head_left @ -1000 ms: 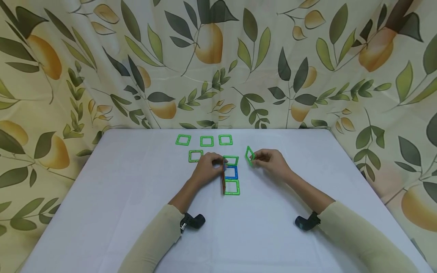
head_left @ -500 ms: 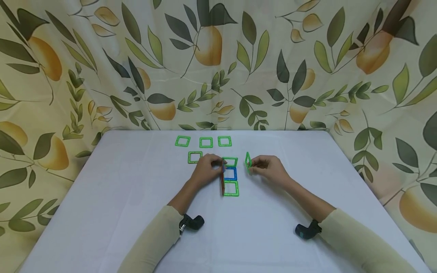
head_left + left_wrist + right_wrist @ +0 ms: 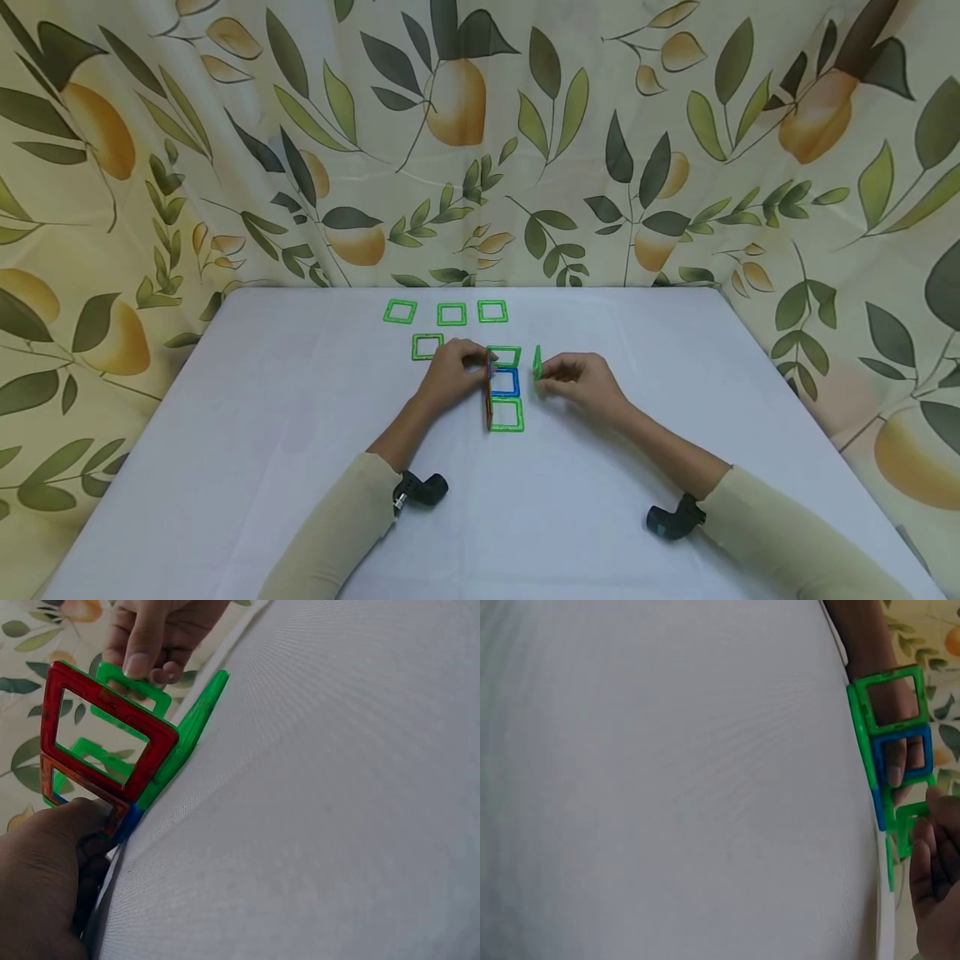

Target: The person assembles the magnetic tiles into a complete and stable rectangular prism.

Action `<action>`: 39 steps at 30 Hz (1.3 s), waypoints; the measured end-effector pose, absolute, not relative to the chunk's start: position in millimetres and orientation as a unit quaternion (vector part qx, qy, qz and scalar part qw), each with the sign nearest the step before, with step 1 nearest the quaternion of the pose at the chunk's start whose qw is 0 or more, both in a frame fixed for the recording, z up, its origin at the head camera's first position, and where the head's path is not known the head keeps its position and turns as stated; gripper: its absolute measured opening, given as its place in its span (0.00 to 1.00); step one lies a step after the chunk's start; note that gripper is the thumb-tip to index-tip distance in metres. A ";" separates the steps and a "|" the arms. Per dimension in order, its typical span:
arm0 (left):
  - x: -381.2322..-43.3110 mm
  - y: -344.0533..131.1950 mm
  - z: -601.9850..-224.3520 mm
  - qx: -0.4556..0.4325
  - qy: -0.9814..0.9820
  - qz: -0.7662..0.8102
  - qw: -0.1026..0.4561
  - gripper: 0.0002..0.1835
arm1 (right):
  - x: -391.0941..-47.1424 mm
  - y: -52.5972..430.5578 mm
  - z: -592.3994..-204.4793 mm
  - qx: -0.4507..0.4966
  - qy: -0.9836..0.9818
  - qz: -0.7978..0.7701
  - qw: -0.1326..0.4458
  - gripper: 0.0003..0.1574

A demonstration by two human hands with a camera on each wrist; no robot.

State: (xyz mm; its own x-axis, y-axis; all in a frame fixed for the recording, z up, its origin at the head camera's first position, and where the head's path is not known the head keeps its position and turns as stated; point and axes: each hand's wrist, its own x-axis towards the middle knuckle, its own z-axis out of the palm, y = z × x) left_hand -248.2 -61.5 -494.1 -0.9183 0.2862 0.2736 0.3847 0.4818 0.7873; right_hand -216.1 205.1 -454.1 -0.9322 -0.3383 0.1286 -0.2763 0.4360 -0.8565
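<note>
Left wrist, left of frame, gives me faces of the red tile (image 3: 153,756) and orange tile (image 3: 118,816); head view, edges only. Left hand (image 3: 452,372) pinches the orange tile, blocking a corner of a loose square (image 3: 427,337). Right hand (image 3: 581,379), right of centre, pinches a green tile (image 3: 537,363).

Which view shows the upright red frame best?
The left wrist view: the red frame turns its face to that camera, its whole outline visible. The head view catches it nearly edge-on, a thin reddish strip. In the right wrist view I can't make out any red.
</note>
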 end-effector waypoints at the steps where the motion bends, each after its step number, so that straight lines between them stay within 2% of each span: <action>1: -248.4 -61.7 -494.0 -0.196 -0.859 -0.470 0.053 0.09 | -215.3 203.1 -454.3 -0.182 0.848 -0.498 0.030 0.08; 39: -249.1 -62.8 -497.2 -0.208 -0.853 -0.475 0.061 0.09 | -210.4 181.0 -465.8 -0.207 0.840 -0.500 0.036 0.08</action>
State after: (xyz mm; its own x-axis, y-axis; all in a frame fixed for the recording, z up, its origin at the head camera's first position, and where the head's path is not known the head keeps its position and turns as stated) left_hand -249.1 -62.8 -497.2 -0.9062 0.2956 0.3022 0.4125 0.4620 0.7851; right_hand -210.4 181.0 -465.8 -0.9118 -0.3840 0.1459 -0.3112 0.4138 -0.8555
